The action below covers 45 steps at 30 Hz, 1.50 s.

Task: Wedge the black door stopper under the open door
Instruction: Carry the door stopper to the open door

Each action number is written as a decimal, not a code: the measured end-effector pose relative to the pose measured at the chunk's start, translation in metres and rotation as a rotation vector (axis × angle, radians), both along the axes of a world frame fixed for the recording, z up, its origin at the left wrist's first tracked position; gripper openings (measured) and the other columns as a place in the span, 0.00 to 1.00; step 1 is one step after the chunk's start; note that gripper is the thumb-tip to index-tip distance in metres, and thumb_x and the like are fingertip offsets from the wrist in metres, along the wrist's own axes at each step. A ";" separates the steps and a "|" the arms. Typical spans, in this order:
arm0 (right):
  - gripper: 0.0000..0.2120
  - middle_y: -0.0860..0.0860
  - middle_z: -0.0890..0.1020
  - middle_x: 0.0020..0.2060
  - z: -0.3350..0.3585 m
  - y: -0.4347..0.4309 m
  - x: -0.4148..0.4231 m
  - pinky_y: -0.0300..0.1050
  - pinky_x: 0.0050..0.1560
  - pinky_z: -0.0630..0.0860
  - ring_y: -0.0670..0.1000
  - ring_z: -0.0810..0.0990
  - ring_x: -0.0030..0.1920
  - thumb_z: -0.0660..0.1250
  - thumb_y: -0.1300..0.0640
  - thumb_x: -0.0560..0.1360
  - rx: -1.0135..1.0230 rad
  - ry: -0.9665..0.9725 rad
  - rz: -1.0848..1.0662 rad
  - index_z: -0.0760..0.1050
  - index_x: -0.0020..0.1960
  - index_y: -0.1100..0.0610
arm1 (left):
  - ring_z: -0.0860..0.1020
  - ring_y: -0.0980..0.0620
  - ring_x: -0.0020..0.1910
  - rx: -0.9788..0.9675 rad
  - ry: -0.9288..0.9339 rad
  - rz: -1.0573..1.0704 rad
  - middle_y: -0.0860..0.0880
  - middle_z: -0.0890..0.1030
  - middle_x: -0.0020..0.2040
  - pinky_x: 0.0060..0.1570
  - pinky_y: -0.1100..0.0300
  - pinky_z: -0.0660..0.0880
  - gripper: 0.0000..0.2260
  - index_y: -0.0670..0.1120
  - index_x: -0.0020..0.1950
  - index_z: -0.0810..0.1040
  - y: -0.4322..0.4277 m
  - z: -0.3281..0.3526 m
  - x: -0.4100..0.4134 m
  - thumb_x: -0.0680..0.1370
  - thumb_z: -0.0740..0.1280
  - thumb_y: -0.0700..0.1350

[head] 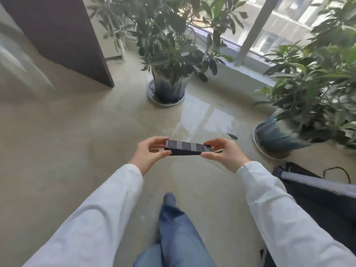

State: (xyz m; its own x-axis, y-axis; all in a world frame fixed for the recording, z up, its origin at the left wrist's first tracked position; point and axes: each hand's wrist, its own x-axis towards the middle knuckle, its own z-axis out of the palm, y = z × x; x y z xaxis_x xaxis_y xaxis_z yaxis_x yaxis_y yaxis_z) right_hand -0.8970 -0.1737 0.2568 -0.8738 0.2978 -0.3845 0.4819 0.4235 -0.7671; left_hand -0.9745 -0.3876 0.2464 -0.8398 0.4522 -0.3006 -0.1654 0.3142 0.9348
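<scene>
The black door stopper (185,148) is a ribbed wedge held level in the air at the centre of the view, above the floor. My left hand (150,153) pinches its thick left end between thumb and fingers. My right hand (224,153) grips its thin right end the same way. The open door (63,35) is a dark brown panel at the upper left; its lower corner meets the floor well beyond and left of the stopper.
A potted plant in a blue pot (167,89) stands just right of the door's edge. Another potted plant (277,137) sits at the right under the window (269,26). A dark bag (316,191) lies at lower right. My leg in jeans (173,218) steps forward on the glossy beige floor.
</scene>
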 end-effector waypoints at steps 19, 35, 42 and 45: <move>0.13 0.51 0.78 0.41 -0.012 -0.106 -0.319 0.39 0.47 0.71 0.50 0.73 0.43 0.75 0.56 0.63 -0.037 -0.006 0.530 0.77 0.46 0.52 | 0.77 0.60 0.48 -0.067 -0.026 0.494 0.58 0.79 0.44 0.54 0.66 0.70 0.16 0.58 0.44 0.74 -0.114 -0.006 -0.197 0.70 0.70 0.36; 0.12 0.53 0.80 0.44 -0.011 -0.239 -0.524 0.54 0.57 0.75 0.59 0.79 0.50 0.75 0.57 0.63 -0.005 -0.045 0.592 0.75 0.40 0.46 | 0.77 0.53 0.51 -0.048 -0.071 0.554 0.53 0.80 0.48 0.58 0.61 0.70 0.14 0.56 0.45 0.76 -0.247 -0.014 -0.393 0.69 0.70 0.37; 0.13 0.48 0.78 0.42 -0.023 -0.266 -0.603 0.39 0.47 0.69 0.50 0.75 0.46 0.74 0.55 0.65 0.034 -0.051 0.652 0.75 0.47 0.50 | 0.77 0.55 0.49 -0.064 -0.083 0.584 0.50 0.79 0.49 0.52 0.70 0.69 0.13 0.49 0.51 0.76 -0.270 -0.026 -0.467 0.70 0.69 0.36; 0.13 0.45 0.76 0.41 -0.033 -0.272 -0.650 0.39 0.47 0.68 0.49 0.75 0.46 0.74 0.55 0.65 0.016 -0.057 0.646 0.75 0.47 0.50 | 0.77 0.54 0.50 -0.075 -0.076 0.594 0.51 0.79 0.48 0.52 0.70 0.70 0.13 0.50 0.50 0.76 -0.277 -0.033 -0.512 0.70 0.70 0.36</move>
